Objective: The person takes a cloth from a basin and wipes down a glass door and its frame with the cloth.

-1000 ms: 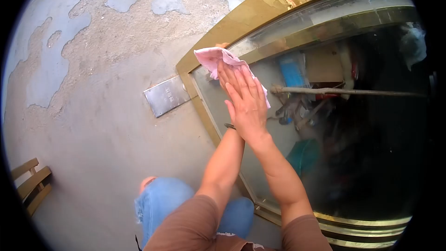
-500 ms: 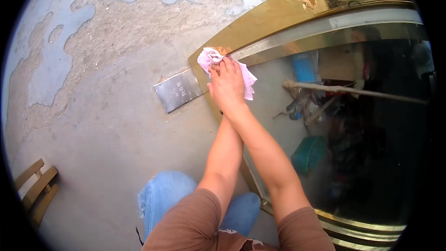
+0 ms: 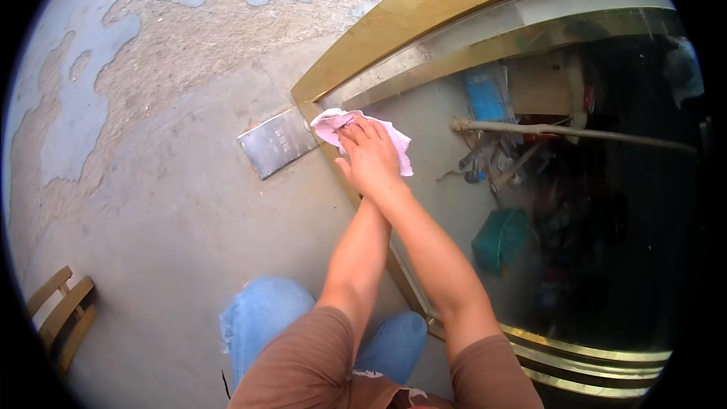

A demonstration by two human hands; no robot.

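Note:
A crumpled pink cloth (image 3: 329, 126) lies against the gold-coloured door frame (image 3: 303, 94) and the dark glass (image 3: 447, 220) near their corner. On top of the cloth is my right hand (image 3: 372, 160), its fingers bent and pressed into the folds. My left forearm (image 3: 354, 250) crosses beneath my right wrist. The left hand itself is hidden under the right one, so its fingers cannot be made out. Just left of the cloth, a metal plate (image 3: 279, 144) is set in the concrete floor and meets the frame.
Through the glass show a wooden stick (image 3: 560, 130), a green container (image 3: 500, 239) and a blue object (image 3: 486, 94), possibly partly reflections. Slatted wooden furniture (image 3: 64, 314) stands at lower left. Paint peels from the concrete floor (image 3: 174, 174). My jeans-clad knee (image 3: 265, 318) is bent below.
My hands and the pink cloth have slid away from the frame's corner, down toward me, uncovering the corner. The view has shifted slightly.

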